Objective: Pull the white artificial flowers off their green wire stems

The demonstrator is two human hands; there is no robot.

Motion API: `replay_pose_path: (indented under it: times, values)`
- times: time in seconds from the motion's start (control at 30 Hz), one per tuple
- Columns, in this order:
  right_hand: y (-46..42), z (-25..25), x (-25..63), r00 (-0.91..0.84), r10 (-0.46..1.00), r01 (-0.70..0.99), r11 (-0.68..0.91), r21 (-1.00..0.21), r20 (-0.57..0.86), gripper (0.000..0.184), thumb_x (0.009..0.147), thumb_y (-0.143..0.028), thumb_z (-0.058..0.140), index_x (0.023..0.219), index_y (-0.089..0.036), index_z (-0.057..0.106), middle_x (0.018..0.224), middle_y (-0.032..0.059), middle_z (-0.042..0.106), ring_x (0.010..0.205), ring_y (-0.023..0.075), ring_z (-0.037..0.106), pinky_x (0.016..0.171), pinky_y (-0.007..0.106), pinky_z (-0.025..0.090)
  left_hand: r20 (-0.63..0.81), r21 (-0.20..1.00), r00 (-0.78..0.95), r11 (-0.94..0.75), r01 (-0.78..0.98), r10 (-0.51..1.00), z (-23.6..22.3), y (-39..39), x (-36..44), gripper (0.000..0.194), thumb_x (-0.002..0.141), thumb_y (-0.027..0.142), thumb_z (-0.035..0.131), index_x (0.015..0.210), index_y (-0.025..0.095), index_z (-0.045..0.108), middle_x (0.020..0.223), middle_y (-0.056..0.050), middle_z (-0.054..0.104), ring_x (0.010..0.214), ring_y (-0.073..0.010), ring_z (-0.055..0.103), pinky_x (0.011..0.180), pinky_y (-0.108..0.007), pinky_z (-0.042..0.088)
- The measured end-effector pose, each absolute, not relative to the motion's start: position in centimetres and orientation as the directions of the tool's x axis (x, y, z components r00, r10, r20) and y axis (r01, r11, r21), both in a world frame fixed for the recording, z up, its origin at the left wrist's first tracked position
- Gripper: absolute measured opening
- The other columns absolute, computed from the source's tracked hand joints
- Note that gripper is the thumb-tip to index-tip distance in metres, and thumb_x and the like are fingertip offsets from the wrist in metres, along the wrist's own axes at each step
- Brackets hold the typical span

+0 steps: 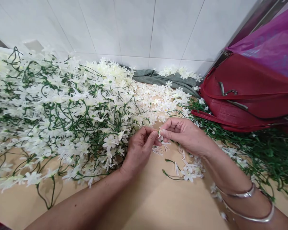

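My left hand [142, 147] and my right hand [180, 132] meet fingertip to fingertip above the table. Both are closed in a pinch on a small white artificial flower piece [159, 133], mostly hidden by the fingers. Just below them, loose white stamens [166, 146] show. Nearer to me lie a white artificial flower [188, 173] and a short green stem [172, 176]. Left of my left hand rises a big heap of white artificial flowers on green stems [69, 118]. Loose white blossoms [156, 95] are scattered beyond my hands.
On the right, a red leather bag [249, 92] stands beside a purple plastic bag [271, 41]. Green artificial stems [266, 156] pile up in front of it. A grey-green cloth [158, 77] lies along the white tiled wall [134, 28]. Beneath is a tan tabletop [144, 204].
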State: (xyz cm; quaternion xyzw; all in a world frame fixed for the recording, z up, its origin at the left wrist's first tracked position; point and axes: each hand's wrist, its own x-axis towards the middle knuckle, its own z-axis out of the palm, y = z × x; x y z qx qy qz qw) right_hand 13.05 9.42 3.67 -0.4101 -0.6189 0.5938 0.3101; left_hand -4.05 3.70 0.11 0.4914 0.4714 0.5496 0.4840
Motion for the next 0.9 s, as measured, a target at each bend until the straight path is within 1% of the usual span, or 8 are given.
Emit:
replay_pose_path:
  times: [0.2,0.4,0.53,0.6,0.67,0.77,0.83,0.9]
  values:
    - [9.3,3.2,12.5,-0.486,0.869,0.062,-0.066,-0.996,-0.088,0.036,0.075,-0.049,0.087,0.078,-0.02,0.066,0.069,0.0021,0.072,0.067,0.017,0.067,0.067,0.031,0.053,0.078,0.992,-0.071,-0.084,-0.094,0.994,0.0,3.8,-4.0,0.022,0.096,0.038,0.066,0.087,0.018,0.064,0.076,-0.002,0.073,0.068,-0.0143,0.071,0.068,-0.025,0.055]
    - [9.3,3.0,12.3,-0.51,0.858,0.043,-0.039,-0.998,-0.056,0.033,0.08,-0.046,0.084,0.079,-0.02,0.066,0.07,0.0025,0.072,0.068,0.0165,0.068,0.068,0.03,0.054,0.087,0.996,-0.076,-0.089,-0.021,0.993,0.1,3.7,-4.0,0.019,0.098,0.032,0.062,0.087,0.018,0.064,0.076,-0.001,0.073,0.07,-0.0138,0.071,0.07,-0.024,0.056]
    - [9.3,2.8,12.1,-0.487,0.872,0.039,-0.028,-0.999,-0.043,0.031,0.081,-0.044,0.083,0.078,-0.019,0.065,0.068,0.0012,0.07,0.067,0.0159,0.067,0.066,0.029,0.053,0.1,0.994,-0.083,-0.097,0.043,0.992,0.1,3.8,-4.0,0.018,0.098,0.03,0.061,0.086,0.017,0.065,0.074,0.0,0.071,0.068,-0.0128,0.069,0.069,-0.023,0.054]
    - [9.3,2.8,12.1,-0.488,0.872,0.034,-0.035,-0.999,-0.047,0.032,0.079,-0.045,0.085,0.077,-0.019,0.065,0.067,0.0009,0.07,0.066,0.0156,0.066,0.066,0.029,0.053,0.092,0.996,-0.079,-0.091,0.02,0.993,0.1,3.9,-3.9,0.017,0.098,0.029,0.062,0.086,0.017,0.065,0.074,0.0,0.071,0.068,-0.0124,0.069,0.069,-0.023,0.055]
    - [9.4,2.8,12.3,-0.496,0.867,0.011,-0.053,-0.999,-0.052,0.034,0.077,-0.047,0.086,0.078,-0.019,0.066,0.067,0.0003,0.07,0.065,0.0149,0.066,0.066,0.029,0.053,0.082,0.995,-0.064,-0.085,-0.047,0.995,0.0,3.9,-3.8,0.017,0.098,0.031,0.062,0.088,0.017,0.065,0.077,-0.001,0.072,0.07,-0.0124,0.069,0.071,-0.023,0.056]
    - [9.6,2.8,12.7,-0.487,0.871,-0.021,-0.085,-0.996,-0.064,0.034,0.076,-0.047,0.088,0.082,-0.02,0.067,0.07,0.0002,0.071,0.067,0.0148,0.066,0.068,0.029,0.054,0.08,0.989,-0.037,-0.084,-0.122,0.996,0.0,3.9,-3.6,0.015,0.1,0.031,0.061,0.096,0.017,0.067,0.085,-0.002,0.075,0.074,-0.0122,0.07,0.074,-0.023,0.057]
    - [9.7,2.7,12.9,-0.474,0.878,-0.021,-0.089,-0.996,-0.069,0.033,0.076,-0.045,0.088,0.084,-0.02,0.067,0.072,0.0006,0.072,0.069,0.0151,0.067,0.069,0.029,0.054,0.075,0.985,-0.037,-0.08,-0.153,0.997,0.1,3.9,-3.6,0.015,0.1,0.029,0.06,0.103,0.016,0.068,0.087,-0.003,0.076,0.074,-0.0115,0.069,0.074,-0.022,0.058]
    - [9.9,2.5,13.1,-0.478,0.876,-0.019,-0.087,-0.996,-0.067,0.029,0.079,-0.041,0.087,0.086,-0.02,0.068,0.074,0.0005,0.073,0.07,0.0145,0.067,0.071,0.028,0.053,0.062,0.981,-0.053,-0.07,-0.183,0.997,0.2,3.9,-3.5,0.015,0.099,0.027,0.061,0.105,0.016,0.068,0.086,-0.003,0.076,0.072,-0.0106,0.069,0.074,-0.021,0.058]
